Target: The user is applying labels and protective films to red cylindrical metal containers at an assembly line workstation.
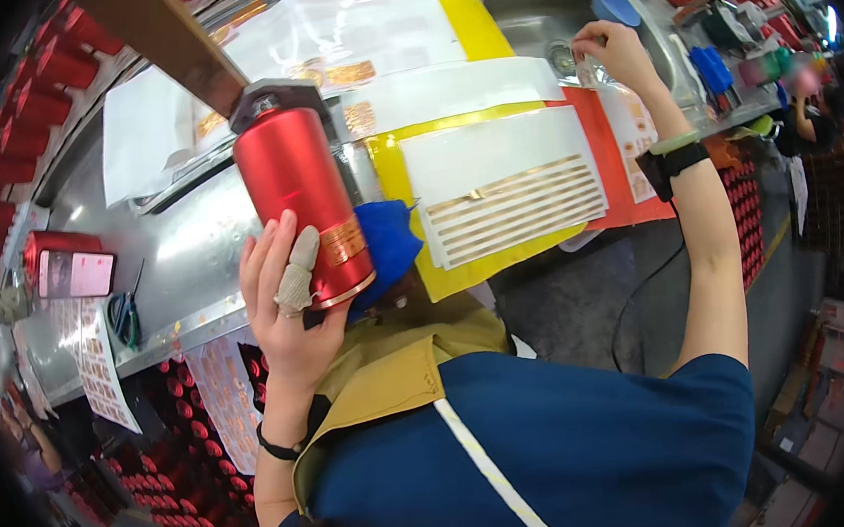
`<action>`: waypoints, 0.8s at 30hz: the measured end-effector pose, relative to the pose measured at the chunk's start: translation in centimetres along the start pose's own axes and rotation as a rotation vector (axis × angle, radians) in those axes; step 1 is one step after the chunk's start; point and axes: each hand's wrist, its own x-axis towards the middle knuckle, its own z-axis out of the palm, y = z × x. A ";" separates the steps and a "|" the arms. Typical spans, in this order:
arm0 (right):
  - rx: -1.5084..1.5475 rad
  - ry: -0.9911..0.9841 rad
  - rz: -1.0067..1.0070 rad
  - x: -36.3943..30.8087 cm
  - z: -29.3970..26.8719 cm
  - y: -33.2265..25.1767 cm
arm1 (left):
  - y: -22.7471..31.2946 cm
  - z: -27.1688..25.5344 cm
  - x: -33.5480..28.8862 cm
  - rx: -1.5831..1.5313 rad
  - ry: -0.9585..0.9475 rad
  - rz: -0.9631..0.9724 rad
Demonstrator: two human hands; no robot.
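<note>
My left hand [291,310] is wrapped round the lower part of a shiny red metal bottle [289,175], with a pale cloth cover on one finger. The bottle lies tilted, its neck in a dark holder [272,98] at the foot of a wooden post [162,40]. A gold band [344,241] circles the bottle near its base. Over at the right, my right hand [619,53] is raised by the sink edge, its fingers pinched on a small translucent piece of film [587,72]. Below it lies a sheet of gold stickers [628,125].
White sheets with gold stripes [518,210] lie on a yellow sheet [453,279] in the middle. A blue cloth [388,249] sits beside the bottle. A blue bowl [615,7] stands by the sink [532,23]. Scissors [126,317] and a phone [77,273] are at left.
</note>
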 end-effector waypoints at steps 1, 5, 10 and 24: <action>0.013 -0.009 -0.011 0.7 0.9 0.1 | -0.1 0.1 -0.1 -0.040 0.019 -0.009; -0.247 -0.256 0.135 4.3 5.2 5.3 | -0.3 0.0 -0.3 -0.122 0.040 -0.083; -0.436 -0.182 0.337 4.6 5.7 4.0 | -1.1 -0.5 -1.0 -0.214 0.004 -0.241; -0.023 0.125 -0.223 -1.9 0.0 -14.5 | -2.8 -0.3 -1.5 -0.564 -0.205 -0.442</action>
